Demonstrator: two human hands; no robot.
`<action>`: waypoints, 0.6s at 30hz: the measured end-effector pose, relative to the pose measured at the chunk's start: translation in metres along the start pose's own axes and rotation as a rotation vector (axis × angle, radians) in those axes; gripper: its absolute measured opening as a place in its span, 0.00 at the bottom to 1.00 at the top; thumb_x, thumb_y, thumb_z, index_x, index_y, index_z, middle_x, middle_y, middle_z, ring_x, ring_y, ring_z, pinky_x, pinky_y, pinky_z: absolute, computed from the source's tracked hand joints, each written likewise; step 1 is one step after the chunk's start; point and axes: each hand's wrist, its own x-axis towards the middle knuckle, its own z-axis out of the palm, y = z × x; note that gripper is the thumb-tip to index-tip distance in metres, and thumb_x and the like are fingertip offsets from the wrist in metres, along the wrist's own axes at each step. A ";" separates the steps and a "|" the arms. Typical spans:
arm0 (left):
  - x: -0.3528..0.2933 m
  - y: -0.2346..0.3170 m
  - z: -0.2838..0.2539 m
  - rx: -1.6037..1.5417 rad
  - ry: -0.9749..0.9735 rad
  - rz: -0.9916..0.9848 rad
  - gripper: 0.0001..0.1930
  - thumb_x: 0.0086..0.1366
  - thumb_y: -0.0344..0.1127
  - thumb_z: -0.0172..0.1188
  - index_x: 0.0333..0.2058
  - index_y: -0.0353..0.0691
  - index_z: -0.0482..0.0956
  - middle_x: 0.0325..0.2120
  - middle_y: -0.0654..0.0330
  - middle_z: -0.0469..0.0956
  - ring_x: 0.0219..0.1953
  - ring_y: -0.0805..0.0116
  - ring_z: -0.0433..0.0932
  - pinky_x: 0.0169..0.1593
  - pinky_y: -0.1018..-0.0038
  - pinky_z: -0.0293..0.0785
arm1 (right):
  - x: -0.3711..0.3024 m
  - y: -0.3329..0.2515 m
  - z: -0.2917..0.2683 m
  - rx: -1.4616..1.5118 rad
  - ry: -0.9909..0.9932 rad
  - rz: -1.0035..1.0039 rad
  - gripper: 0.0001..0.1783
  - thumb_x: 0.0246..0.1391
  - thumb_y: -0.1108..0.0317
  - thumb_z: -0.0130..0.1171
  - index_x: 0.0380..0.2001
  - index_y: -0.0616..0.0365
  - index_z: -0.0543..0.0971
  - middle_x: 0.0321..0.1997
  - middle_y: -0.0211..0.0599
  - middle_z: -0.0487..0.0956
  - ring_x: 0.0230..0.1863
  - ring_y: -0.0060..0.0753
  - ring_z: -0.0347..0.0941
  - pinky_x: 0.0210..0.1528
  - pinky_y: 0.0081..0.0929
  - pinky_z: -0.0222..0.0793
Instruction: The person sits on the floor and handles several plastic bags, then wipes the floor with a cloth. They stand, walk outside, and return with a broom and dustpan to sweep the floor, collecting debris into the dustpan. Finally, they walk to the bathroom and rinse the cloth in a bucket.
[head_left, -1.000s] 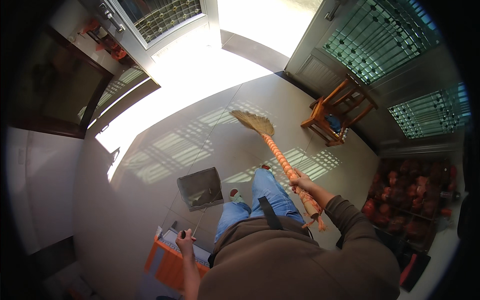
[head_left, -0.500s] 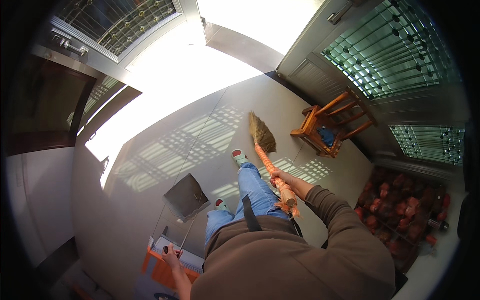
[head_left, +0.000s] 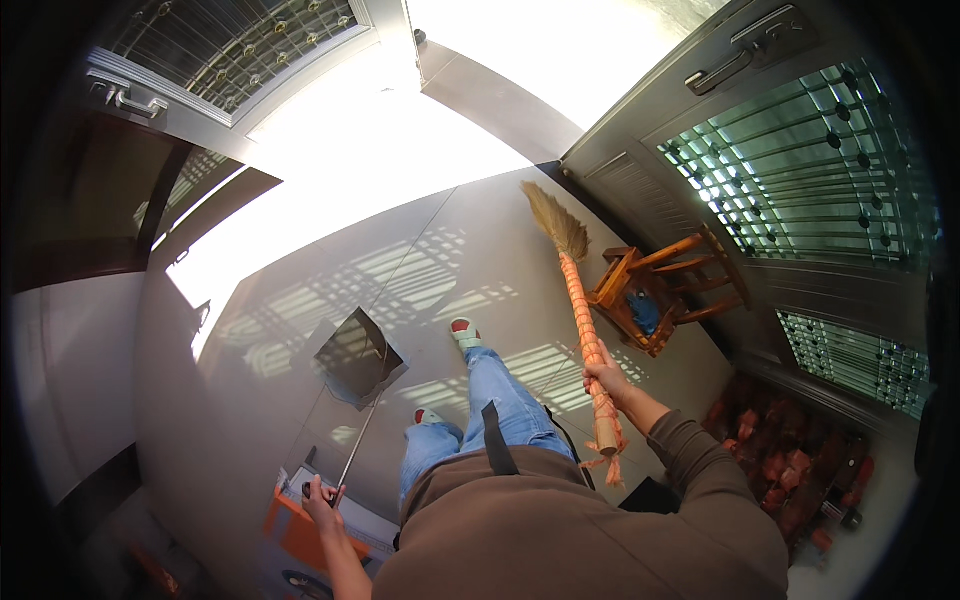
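In my right hand point(head_left: 608, 378) is a straw broom point(head_left: 582, 318), my fingers wrapped round its orange-wrapped handle. Its bristles fan out at the far end, beside a wooden chair and near the door. My left hand point(head_left: 322, 497) is closed on the dark grip of a long-handled dustpan point(head_left: 362, 358). The dustpan's thin metal rod runs away from me to its dark grey pan, which is over the floor left of my feet. Whether the pan touches the floor, I cannot tell.
Close to the broom's right stands a small wooden chair point(head_left: 640, 300) with a blue thing on its seat. A metal door point(head_left: 630, 195) with a barred glass panel is behind it. Reddish bags point(head_left: 785, 460) are piled at the right. An orange-and-white box point(head_left: 300, 530) lies below my left hand.
My right hand and the broom have swung right and forward, toward the chair and door. The dustpan has shifted slightly forward and left, its pan turned a little. Both hands keep their hold.
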 end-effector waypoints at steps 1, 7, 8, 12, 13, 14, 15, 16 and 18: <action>-0.001 -0.001 0.002 -0.016 -0.004 0.006 0.15 0.58 0.34 0.55 0.16 0.45 0.60 0.08 0.69 0.57 0.13 0.76 0.65 0.25 0.67 0.77 | 0.019 -0.015 -0.001 0.034 -0.042 0.007 0.48 0.43 0.79 0.46 0.64 0.43 0.35 0.23 0.36 0.68 0.19 0.25 0.66 0.18 0.24 0.67; -0.025 0.002 0.022 -0.038 -0.044 0.033 0.12 0.58 0.33 0.55 0.19 0.44 0.63 0.09 0.69 0.58 0.13 0.77 0.65 0.26 0.68 0.77 | 0.182 -0.103 0.011 0.650 -0.279 0.420 0.05 0.44 0.74 0.46 0.19 0.57 0.64 0.16 0.34 0.67 0.16 0.26 0.65 0.19 0.18 0.70; -0.030 0.001 0.023 -0.034 -0.054 0.041 0.12 0.58 0.32 0.55 0.19 0.44 0.63 0.09 0.69 0.58 0.13 0.77 0.65 0.26 0.68 0.77 | 0.197 -0.108 0.033 0.580 -0.292 0.382 0.06 0.44 0.74 0.46 0.17 0.57 0.63 0.16 0.33 0.67 0.16 0.26 0.66 0.19 0.18 0.69; -0.046 -0.024 0.016 -0.023 -0.030 0.074 0.10 0.58 0.32 0.54 0.20 0.43 0.64 0.09 0.68 0.59 0.13 0.76 0.65 0.27 0.67 0.78 | 0.219 -0.105 0.143 0.224 -0.268 0.327 0.04 0.44 0.75 0.47 0.25 0.58 0.64 0.17 0.36 0.67 0.15 0.29 0.67 0.16 0.26 0.68; -0.055 -0.027 0.015 -0.032 -0.005 0.084 0.10 0.58 0.31 0.54 0.20 0.43 0.65 0.09 0.68 0.60 0.13 0.76 0.66 0.27 0.69 0.77 | 0.209 -0.099 0.178 0.093 -0.219 0.226 0.09 0.43 0.77 0.47 0.30 0.56 0.62 0.18 0.37 0.67 0.15 0.29 0.67 0.16 0.28 0.68; -0.063 -0.031 0.014 -0.034 0.011 0.073 0.10 0.58 0.31 0.55 0.19 0.44 0.65 0.09 0.68 0.60 0.13 0.76 0.66 0.27 0.69 0.77 | 0.194 -0.093 0.205 -0.034 -0.173 0.119 0.15 0.42 0.78 0.48 0.35 0.54 0.60 0.19 0.37 0.67 0.15 0.30 0.67 0.15 0.30 0.68; -0.069 -0.032 0.016 -0.032 0.004 0.069 0.10 0.57 0.31 0.55 0.19 0.44 0.65 0.09 0.68 0.60 0.13 0.77 0.66 0.28 0.69 0.77 | 0.196 -0.089 0.216 -0.106 -0.253 0.136 0.23 0.40 0.80 0.49 0.39 0.50 0.56 0.21 0.38 0.66 0.17 0.31 0.68 0.15 0.31 0.68; -0.075 -0.035 0.015 -0.035 0.008 0.061 0.10 0.57 0.31 0.55 0.19 0.44 0.65 0.09 0.69 0.61 0.13 0.77 0.66 0.28 0.69 0.77 | 0.193 -0.080 0.232 -0.215 -0.260 0.119 0.25 0.38 0.82 0.49 0.41 0.49 0.57 0.21 0.38 0.66 0.17 0.30 0.68 0.15 0.29 0.67; -0.087 -0.041 0.013 -0.023 0.048 0.049 0.10 0.57 0.30 0.56 0.18 0.44 0.65 0.10 0.69 0.61 0.13 0.78 0.66 0.26 0.74 0.74 | 0.181 -0.061 0.257 -0.347 -0.338 0.106 0.27 0.37 0.82 0.49 0.42 0.49 0.58 0.22 0.38 0.66 0.16 0.30 0.68 0.15 0.29 0.67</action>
